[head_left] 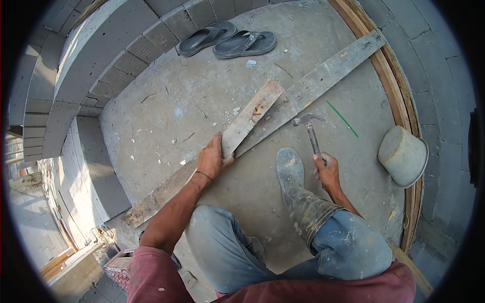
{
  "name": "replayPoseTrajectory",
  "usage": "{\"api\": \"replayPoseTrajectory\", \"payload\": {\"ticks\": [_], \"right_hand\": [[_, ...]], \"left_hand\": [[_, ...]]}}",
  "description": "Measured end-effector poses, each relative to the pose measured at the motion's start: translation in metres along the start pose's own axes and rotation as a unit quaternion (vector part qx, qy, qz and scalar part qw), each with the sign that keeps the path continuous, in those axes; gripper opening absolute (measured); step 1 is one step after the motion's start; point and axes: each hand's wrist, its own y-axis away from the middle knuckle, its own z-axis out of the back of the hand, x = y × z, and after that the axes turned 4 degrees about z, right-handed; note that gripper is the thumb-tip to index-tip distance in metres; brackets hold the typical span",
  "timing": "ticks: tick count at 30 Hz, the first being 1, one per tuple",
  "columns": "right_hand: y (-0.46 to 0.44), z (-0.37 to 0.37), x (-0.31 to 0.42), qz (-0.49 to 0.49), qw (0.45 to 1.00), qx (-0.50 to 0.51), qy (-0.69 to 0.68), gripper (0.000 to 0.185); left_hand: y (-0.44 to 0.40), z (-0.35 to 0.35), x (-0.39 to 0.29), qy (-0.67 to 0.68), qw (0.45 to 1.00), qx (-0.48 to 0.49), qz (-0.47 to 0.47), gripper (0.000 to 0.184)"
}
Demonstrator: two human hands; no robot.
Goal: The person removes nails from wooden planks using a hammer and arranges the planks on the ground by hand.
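My left hand (212,157) grips the near end of a short wooden board (252,115), which lies at an angle across a longer plank (273,118) on the floor. In my right hand (327,170) is a claw hammer (310,129), held by its handle with the head pointing away from me. The hammer head hovers or rests just right of the planks; I cannot tell whether it touches the floor. Another long board (336,70) reaches toward the upper right, its near end meeting the longer plank. A rubber boot (290,169) of mine stands between the hands.
A pair of dark sandals (244,45) lies by the block wall (144,49). To the right, an overturned bucket (402,156) tilts against wooden beams (391,70). A green strip (342,118) and small debris lie on the concrete floor (166,123).
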Motion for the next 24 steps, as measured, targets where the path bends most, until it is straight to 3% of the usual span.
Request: {"api": "replayPoseTrajectory", "payload": {"ticks": [2, 7, 12, 14, 18, 24], "right_hand": [[0.0, 0.005, 0.003, -0.007, 1.0, 0.004, 0.005, 0.044], [-0.002, 0.003, 0.031, -0.012, 0.999, 0.018, 0.033, 0.042], [-0.009, -0.008, 0.057, 0.032, 0.997, 0.051, 0.039, 0.041], [-0.013, -0.015, 0.067, 0.044, 0.996, 0.069, 0.046, 0.041], [-0.025, -0.031, 0.082, 0.111, 0.986, 0.104, 0.064, 0.041], [-0.03, -0.058, 0.116, 0.202, 0.972, 0.092, 0.07, 0.039]], "left_hand": [[0.001, 0.013, -0.004, 0.04, 0.997, -0.053, 0.033, 0.064], [0.013, 0.013, -0.002, 0.018, 0.995, -0.007, 0.099, 0.062], [0.013, 0.002, -0.006, -0.082, 0.986, -0.014, 0.145, 0.069], [0.013, 0.004, -0.008, -0.186, 0.978, -0.02, 0.091, 0.085], [0.01, -0.006, -0.018, -0.155, 0.977, -0.004, 0.143, 0.094], [-0.016, -0.03, -0.013, -0.041, 0.982, -0.16, 0.096, 0.087]]}}
